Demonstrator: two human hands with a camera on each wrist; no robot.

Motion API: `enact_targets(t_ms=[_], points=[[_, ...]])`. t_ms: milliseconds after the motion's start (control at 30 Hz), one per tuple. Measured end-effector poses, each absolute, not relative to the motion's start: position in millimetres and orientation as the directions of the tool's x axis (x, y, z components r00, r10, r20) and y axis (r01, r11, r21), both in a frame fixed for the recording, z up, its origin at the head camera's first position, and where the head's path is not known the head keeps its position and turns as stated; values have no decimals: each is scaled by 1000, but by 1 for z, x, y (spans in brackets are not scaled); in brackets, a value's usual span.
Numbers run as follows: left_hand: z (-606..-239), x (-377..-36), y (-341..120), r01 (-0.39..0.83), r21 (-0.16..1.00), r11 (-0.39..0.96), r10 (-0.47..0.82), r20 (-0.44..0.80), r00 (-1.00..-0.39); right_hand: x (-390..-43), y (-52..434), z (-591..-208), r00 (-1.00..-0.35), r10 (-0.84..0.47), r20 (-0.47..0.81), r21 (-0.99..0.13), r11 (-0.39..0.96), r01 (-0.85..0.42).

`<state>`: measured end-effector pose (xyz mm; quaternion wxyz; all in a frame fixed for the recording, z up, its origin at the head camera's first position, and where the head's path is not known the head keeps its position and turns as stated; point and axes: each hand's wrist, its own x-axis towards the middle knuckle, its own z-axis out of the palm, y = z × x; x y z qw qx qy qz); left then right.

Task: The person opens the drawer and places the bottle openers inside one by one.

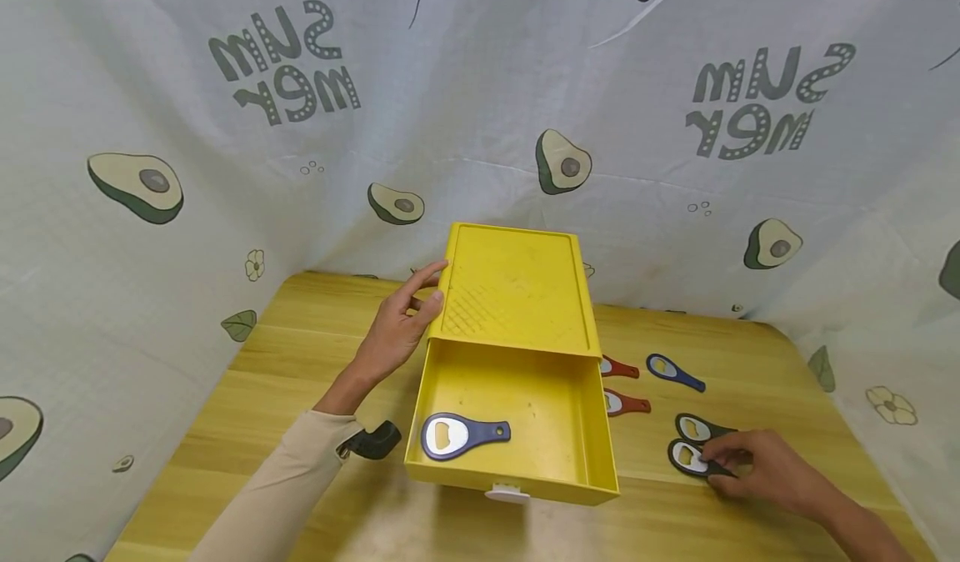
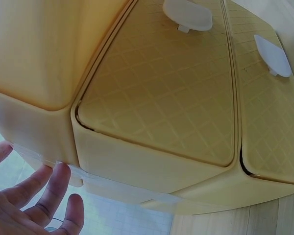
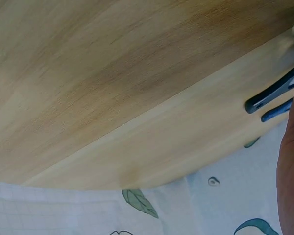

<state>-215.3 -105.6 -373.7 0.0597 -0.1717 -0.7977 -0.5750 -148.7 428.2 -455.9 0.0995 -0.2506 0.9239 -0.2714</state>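
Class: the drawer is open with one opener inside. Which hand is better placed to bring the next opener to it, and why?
The right. The right hand already touches a black opener on the table. The left hand rests against the yellow box, away from the loose openers.

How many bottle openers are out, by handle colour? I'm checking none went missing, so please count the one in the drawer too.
Blue-handled bottle openers: 2, one in the open yellow plastic drawer, one on the wooden table.
Red-handled bottle openers: 2, partly hidden beside the drawer.
Black-handled bottle openers: 2, by the right hand.
Total: 6.
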Motion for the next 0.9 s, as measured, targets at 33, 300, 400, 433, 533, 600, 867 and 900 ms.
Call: enact_targets(t_ms=[33, 300, 400, 433, 533, 600, 867, 900], points=[[-374, -215, -106, 343, 897, 279, 206, 293, -934, -149, 428, -455, -857, -513, -57, -553, 730, -401], [-373, -215, -106, 347, 894, 283, 207, 296, -933, -155, 425, -445, -865, -502, -18, -562, 720, -407], [-373, -215, -106, 345, 895, 283, 210, 293, -933, -157, 423, -439, -867, -498, 22, -549, 719, -427], [-373, -215, -106, 345, 895, 282, 210, 293, -933, -158, 422, -437, -868, -496, 34, -546, 718, -432], [-372, -215, -106, 345, 896, 280, 210, 293, -933, -161, 419, -430, -868, -491, 77, -537, 713, -451], [-372, -215, -106, 343, 898, 274, 208, 293, -933, -163, 416, -425, -865, -491, 104, -527, 710, -467], [-373, -216, -106, 341, 902, 265, 203, 293, -934, -166, 403, -404, -855, -484, 185, -502, 701, -506], [-374, -216, -106, 341, 902, 265, 204, 293, -934, -166, 401, -402, -851, -488, 195, -496, 699, -515]])
